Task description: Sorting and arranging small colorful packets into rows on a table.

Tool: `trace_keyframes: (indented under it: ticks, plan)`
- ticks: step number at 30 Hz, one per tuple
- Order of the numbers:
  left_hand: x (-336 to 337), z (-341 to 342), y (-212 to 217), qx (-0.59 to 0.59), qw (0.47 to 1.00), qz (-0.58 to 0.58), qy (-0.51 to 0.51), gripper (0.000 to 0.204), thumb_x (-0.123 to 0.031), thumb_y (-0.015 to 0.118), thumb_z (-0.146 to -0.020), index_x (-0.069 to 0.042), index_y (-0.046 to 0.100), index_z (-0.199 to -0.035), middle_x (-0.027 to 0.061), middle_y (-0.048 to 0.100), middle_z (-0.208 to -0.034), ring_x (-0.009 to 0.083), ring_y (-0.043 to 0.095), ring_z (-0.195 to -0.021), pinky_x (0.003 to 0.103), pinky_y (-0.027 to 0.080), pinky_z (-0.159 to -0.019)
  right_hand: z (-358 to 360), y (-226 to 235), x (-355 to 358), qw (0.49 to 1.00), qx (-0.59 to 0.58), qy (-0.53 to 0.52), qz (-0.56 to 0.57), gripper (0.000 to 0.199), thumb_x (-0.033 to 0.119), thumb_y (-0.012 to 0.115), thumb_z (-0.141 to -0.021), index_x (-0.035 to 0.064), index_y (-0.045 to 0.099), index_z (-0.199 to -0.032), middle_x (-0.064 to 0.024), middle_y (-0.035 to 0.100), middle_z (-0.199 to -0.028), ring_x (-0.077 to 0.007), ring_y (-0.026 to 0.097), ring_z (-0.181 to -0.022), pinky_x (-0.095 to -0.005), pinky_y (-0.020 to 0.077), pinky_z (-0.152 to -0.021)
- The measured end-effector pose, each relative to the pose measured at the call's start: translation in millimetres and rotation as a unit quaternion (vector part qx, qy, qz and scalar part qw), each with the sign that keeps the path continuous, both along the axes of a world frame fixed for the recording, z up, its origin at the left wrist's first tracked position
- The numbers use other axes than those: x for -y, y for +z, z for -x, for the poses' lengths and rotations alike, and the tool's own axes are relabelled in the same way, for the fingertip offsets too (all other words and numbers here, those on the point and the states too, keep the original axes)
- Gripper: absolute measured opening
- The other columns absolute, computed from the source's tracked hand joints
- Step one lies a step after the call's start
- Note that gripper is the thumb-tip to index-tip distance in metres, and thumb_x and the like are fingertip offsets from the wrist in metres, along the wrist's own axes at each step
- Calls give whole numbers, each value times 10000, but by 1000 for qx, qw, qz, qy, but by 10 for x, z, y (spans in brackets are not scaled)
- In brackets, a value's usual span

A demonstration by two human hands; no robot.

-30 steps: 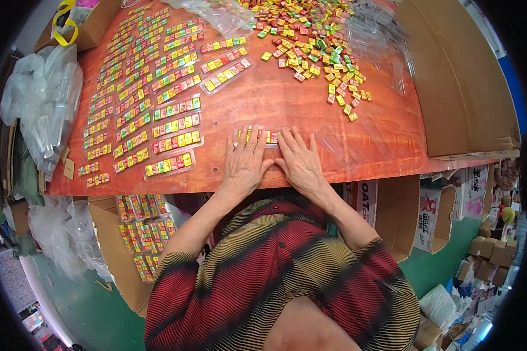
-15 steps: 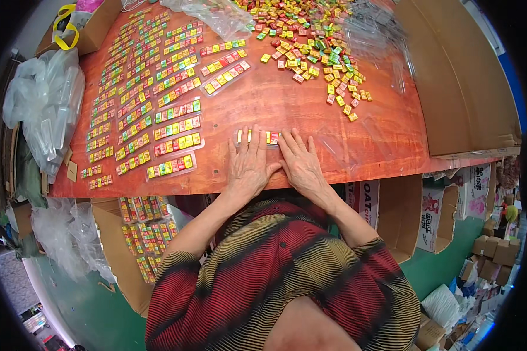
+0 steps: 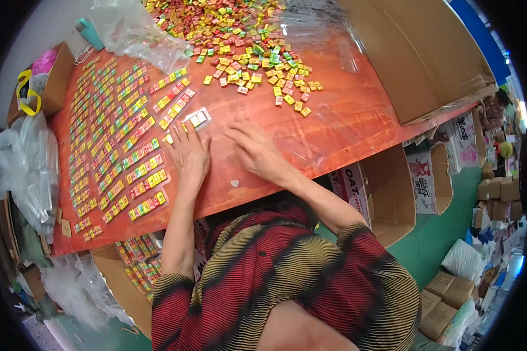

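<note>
Kind of place: a packing workshop, by the look of it
Hand packing: small red, yellow and green blocks (image 3: pixel 234 76) heaped on a broad red-orange wooden worktop (image 3: pixel 310 134), with long rows of filled clear plastic trays (image 3: pixel 145 168) along its left side
Wrapping: crumpled clear plastic bags (image 3: pixel 26 169) at the worktop's left edge
Storage: open brown cardboard cartons (image 3: pixel 392 199) beneath the worktop; brown cardboard boxes (image 3: pixel 498 192) stacked to its right
Underfoot: smooth green floor (image 3: pixel 427 237) below the worktop

Soft, fairly bright light is spreading over the red bench (image 3: pixel 339 126), glinting off the plastic bag (image 3: pixel 137 35) at its far side and leaving dimness beneath, while the fisheye view is bending straight edges near a black rim, where small background details are blurring.
</note>
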State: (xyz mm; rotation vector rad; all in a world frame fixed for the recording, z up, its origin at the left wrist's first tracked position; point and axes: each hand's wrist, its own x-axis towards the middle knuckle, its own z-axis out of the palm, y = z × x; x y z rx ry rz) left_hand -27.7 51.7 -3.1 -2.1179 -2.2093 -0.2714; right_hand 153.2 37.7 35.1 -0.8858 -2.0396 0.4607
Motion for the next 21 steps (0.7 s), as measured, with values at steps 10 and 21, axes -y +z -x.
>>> trace_keyframes:
  ticks: [10,21]
  plan:
    - [425,-545,250,148,957,-82,-234,499,-220,498,-833,22,381,-1254,209,362,-1313,364,296,-1247,514,204,-1020,-446,-352,330,965,210,-137,78,352,55,540,-754,33,518,-1104,-169,481,-1152,-332,432,-1114,-438,318,-958]
    - [790,-542,57,100,972,-24,-212,569,-228,575,-788,37,381,-1252,257,365,-1286,383,357,-1196,545,268,-959,-424,-267,-771,995,41,-88,28,276,58,532,-787,39,556,-1061,-166,552,-1052,-336,517,-1000,-399,427,-850]
